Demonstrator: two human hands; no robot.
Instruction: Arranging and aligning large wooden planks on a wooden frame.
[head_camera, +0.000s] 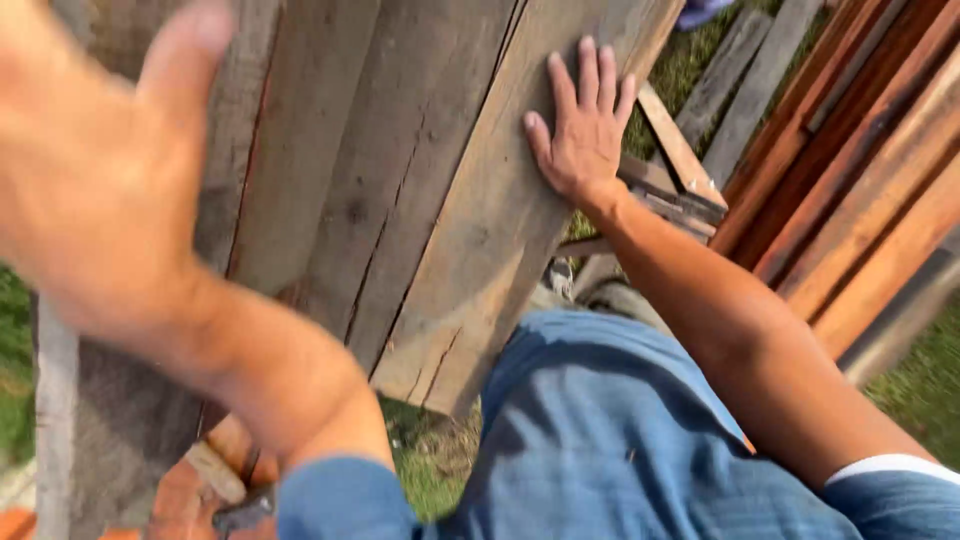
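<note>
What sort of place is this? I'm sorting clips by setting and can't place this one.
Most likely an outdoor woodworking or building spot. Weathered grey planks lie under the right hand, reddish boards are stacked to the side, and grass shows beneath. The left hand is raised, open and blurred.

Right hand (583, 128) lies flat on grey plank (500, 210); left hand (95, 170) hovers blurred.

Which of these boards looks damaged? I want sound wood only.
The weathered grey planks under the right hand show long cracks along the grain, one near the lower end. The reddish boards at right look sound.
</note>
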